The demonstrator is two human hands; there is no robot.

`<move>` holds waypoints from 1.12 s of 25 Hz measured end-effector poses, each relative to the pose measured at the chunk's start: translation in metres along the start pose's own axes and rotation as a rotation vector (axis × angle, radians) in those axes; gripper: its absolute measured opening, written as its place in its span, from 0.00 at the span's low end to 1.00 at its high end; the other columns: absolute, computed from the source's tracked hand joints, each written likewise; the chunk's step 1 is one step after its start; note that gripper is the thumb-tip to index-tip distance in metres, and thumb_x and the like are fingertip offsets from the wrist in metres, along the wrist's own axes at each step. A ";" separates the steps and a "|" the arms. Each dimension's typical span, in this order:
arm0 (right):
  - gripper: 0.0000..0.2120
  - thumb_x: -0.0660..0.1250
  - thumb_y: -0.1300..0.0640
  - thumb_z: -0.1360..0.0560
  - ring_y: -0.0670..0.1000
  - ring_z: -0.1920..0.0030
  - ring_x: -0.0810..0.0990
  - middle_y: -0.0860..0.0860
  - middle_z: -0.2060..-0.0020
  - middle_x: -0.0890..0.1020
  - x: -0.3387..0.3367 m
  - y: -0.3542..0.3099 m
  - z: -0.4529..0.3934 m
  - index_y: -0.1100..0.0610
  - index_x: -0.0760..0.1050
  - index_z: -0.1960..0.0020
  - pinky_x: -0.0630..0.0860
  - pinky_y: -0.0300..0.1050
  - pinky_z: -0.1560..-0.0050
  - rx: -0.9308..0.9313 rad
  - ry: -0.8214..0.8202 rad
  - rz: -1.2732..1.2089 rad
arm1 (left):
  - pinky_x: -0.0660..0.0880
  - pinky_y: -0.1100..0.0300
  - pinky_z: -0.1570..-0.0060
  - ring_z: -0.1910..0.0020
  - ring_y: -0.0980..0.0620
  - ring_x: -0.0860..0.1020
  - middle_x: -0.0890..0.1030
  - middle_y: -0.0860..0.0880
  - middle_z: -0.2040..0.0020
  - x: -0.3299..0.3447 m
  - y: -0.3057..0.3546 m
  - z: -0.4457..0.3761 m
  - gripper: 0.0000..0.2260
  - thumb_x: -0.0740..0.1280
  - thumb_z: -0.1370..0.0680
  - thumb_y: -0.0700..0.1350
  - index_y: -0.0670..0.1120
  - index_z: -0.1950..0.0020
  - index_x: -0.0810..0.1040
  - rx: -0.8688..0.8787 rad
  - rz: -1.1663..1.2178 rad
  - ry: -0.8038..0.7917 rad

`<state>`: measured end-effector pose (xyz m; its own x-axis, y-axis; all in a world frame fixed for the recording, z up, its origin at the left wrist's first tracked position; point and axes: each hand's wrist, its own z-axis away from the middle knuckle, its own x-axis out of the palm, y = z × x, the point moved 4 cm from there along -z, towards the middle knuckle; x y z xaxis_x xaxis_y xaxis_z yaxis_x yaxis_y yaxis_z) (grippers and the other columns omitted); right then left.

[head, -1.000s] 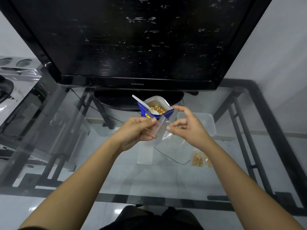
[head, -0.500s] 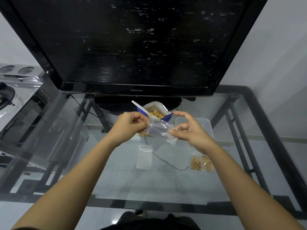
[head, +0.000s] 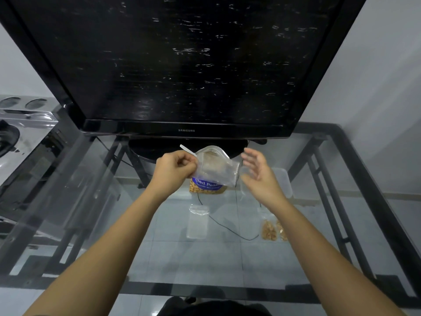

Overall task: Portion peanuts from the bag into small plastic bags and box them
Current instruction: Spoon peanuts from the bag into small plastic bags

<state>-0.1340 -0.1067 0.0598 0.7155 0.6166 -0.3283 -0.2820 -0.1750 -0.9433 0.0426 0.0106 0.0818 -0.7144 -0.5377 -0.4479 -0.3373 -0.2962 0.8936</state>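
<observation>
1. A television (head: 182, 65) fills the far half of the view; its lower bezel hangs just above the hands, closing off the room behind them.
2. The glass surface (head: 159, 258) carries everything, framed in dark metal along its near and right edges. The near half, under the forearms, holds only a few flat items.
3. A clear plastic box (head: 284, 183) sits on the right, near the right edge, partly hidden behind the right hand.
4. The peanut bag (head: 208, 188) stands upright at centre, under the television's base, with a white spoon (head: 188, 150) handle slanting up and left out of its mouth.
5. The left hand (head: 174, 171) is curled, pinching the left edge of an empty small plastic bag (head: 218, 172) held in the air in front of the peanut bag (long axis roughly level, running left to right).
6. The right hand (head: 259, 174) is spread, fingers relaxed and pointing up, palm facing left, just beside the small bag's right end; whether it touches is unclear.
7. A spare empty bag (head: 197, 222) lies flat at centre, long axis pointing away from the person.
8. Two filled bags (head: 272, 230) lie side by side to its right.
</observation>
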 end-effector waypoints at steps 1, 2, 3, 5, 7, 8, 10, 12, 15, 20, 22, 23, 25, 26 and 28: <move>0.25 0.66 0.59 0.25 0.40 0.35 0.67 0.47 0.34 0.70 0.000 -0.005 0.001 0.49 0.62 0.31 0.64 0.42 0.31 -0.090 0.045 0.159 | 0.65 0.75 0.80 0.74 0.64 0.75 0.78 0.49 0.68 -0.001 0.001 -0.001 0.04 0.65 0.26 0.35 0.42 0.58 0.79 -0.009 0.013 -0.008; 0.27 0.67 0.54 0.26 0.40 0.33 0.63 0.47 0.31 0.67 0.002 -0.011 0.002 0.50 0.62 0.30 0.61 0.39 0.32 -0.196 0.063 0.307 | 0.65 0.75 0.80 0.74 0.65 0.75 0.78 0.48 0.67 -0.001 0.002 -0.002 0.04 0.65 0.26 0.35 0.42 0.57 0.79 -0.010 0.024 -0.022; 0.30 0.69 0.49 0.28 0.41 0.32 0.60 0.46 0.30 0.65 0.006 -0.018 0.003 0.50 0.62 0.29 0.58 0.37 0.32 -0.286 0.050 0.426 | 0.66 0.75 0.80 0.74 0.65 0.76 0.79 0.48 0.67 0.000 0.003 -0.003 0.05 0.66 0.26 0.35 0.42 0.57 0.79 -0.004 0.033 -0.037; 0.37 0.71 0.41 0.32 0.44 0.29 0.58 0.46 0.29 0.63 0.018 -0.025 0.001 0.51 0.61 0.29 0.56 0.38 0.32 -0.385 -0.007 0.587 | 0.68 0.74 0.76 0.73 0.64 0.76 0.80 0.48 0.67 0.002 0.006 -0.006 0.06 0.66 0.27 0.35 0.46 0.59 0.80 0.018 0.028 -0.058; 0.42 0.71 0.36 0.36 0.47 0.29 0.59 0.46 0.30 0.65 0.027 -0.028 -0.004 0.52 0.62 0.28 0.59 0.40 0.32 -0.417 -0.030 0.669 | 0.69 0.73 0.73 0.72 0.63 0.77 0.80 0.49 0.68 0.008 0.008 -0.008 0.08 0.67 0.28 0.35 0.48 0.62 0.80 0.025 0.033 -0.075; 0.42 0.71 0.36 0.37 0.47 0.31 0.63 0.45 0.32 0.68 0.030 -0.029 -0.007 0.52 0.63 0.29 0.63 0.41 0.34 -0.419 -0.022 0.668 | 0.70 0.73 0.72 0.71 0.62 0.77 0.81 0.49 0.68 0.009 0.008 -0.010 0.09 0.67 0.29 0.35 0.49 0.62 0.81 0.019 0.051 -0.082; 0.37 0.73 0.40 0.36 0.46 0.40 0.70 0.45 0.39 0.73 0.032 -0.027 -0.013 0.51 0.67 0.32 0.72 0.43 0.41 -0.407 0.012 0.606 | 0.70 0.72 0.71 0.71 0.61 0.77 0.80 0.49 0.68 0.012 0.007 -0.014 0.09 0.67 0.29 0.35 0.48 0.62 0.81 -0.002 0.089 -0.096; 0.32 0.75 0.44 0.36 0.46 0.46 0.74 0.44 0.47 0.75 0.031 -0.021 -0.018 0.51 0.71 0.36 0.74 0.44 0.47 -0.393 0.028 0.478 | 0.70 0.72 0.70 0.70 0.61 0.76 0.80 0.49 0.68 0.014 0.005 -0.018 0.08 0.67 0.29 0.35 0.47 0.61 0.81 -0.013 0.095 -0.117; 0.33 0.76 0.44 0.37 0.43 0.48 0.74 0.42 0.49 0.74 0.030 -0.013 -0.023 0.50 0.71 0.35 0.73 0.39 0.47 -0.373 0.014 0.368 | 0.71 0.69 0.67 0.68 0.58 0.77 0.81 0.50 0.68 0.019 0.001 -0.025 0.08 0.67 0.30 0.36 0.47 0.61 0.82 -0.015 0.082 -0.129; 0.33 0.77 0.44 0.38 0.45 0.48 0.74 0.42 0.50 0.74 0.030 -0.005 -0.032 0.51 0.72 0.37 0.71 0.38 0.47 -0.384 0.057 0.349 | 0.77 0.61 0.61 0.66 0.55 0.78 0.81 0.48 0.68 0.024 -0.001 -0.038 0.06 0.67 0.31 0.36 0.46 0.62 0.81 -0.016 0.047 -0.118; 0.31 0.76 0.45 0.37 0.46 0.48 0.75 0.43 0.50 0.75 0.031 -0.001 -0.036 0.53 0.72 0.38 0.72 0.38 0.48 -0.420 0.081 0.364 | 0.78 0.60 0.60 0.67 0.55 0.79 0.81 0.48 0.68 0.026 -0.003 -0.044 0.06 0.68 0.31 0.36 0.45 0.62 0.81 -0.027 0.049 -0.120; 0.30 0.75 0.44 0.36 0.47 0.49 0.75 0.45 0.49 0.76 0.032 0.001 -0.037 0.54 0.73 0.38 0.72 0.38 0.48 -0.444 0.092 0.377 | 0.78 0.59 0.60 0.67 0.55 0.79 0.81 0.47 0.68 0.027 -0.003 -0.047 0.05 0.68 0.31 0.35 0.44 0.62 0.81 -0.036 0.053 -0.120; 0.30 0.73 0.42 0.36 0.47 0.50 0.76 0.48 0.50 0.79 0.032 0.004 -0.041 0.56 0.74 0.40 0.72 0.36 0.48 -0.470 0.123 0.384 | 0.78 0.57 0.59 0.67 0.55 0.79 0.82 0.46 0.68 0.029 -0.005 -0.051 0.05 0.68 0.31 0.36 0.44 0.62 0.81 -0.048 0.061 -0.135; 0.29 0.72 0.41 0.36 0.47 0.51 0.77 0.49 0.50 0.80 0.031 0.005 -0.043 0.56 0.75 0.41 0.72 0.36 0.49 -0.468 0.138 0.369 | 0.77 0.58 0.59 0.67 0.56 0.79 0.82 0.47 0.68 0.030 -0.005 -0.052 0.04 0.68 0.30 0.37 0.44 0.61 0.82 -0.036 0.063 -0.142; 0.27 0.71 0.40 0.36 0.46 0.51 0.77 0.48 0.52 0.80 0.028 0.008 -0.046 0.56 0.77 0.43 0.73 0.35 0.50 -0.440 0.159 0.319 | 0.74 0.67 0.61 0.68 0.59 0.77 0.81 0.50 0.66 0.027 -0.003 -0.055 0.02 0.69 0.28 0.43 0.46 0.57 0.81 0.034 0.008 -0.053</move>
<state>-0.0868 -0.1265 0.0407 0.7355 0.3636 -0.5717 -0.2314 -0.6582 -0.7164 0.0583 -0.0466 0.0651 -0.7483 -0.4971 -0.4393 -0.3514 -0.2648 0.8980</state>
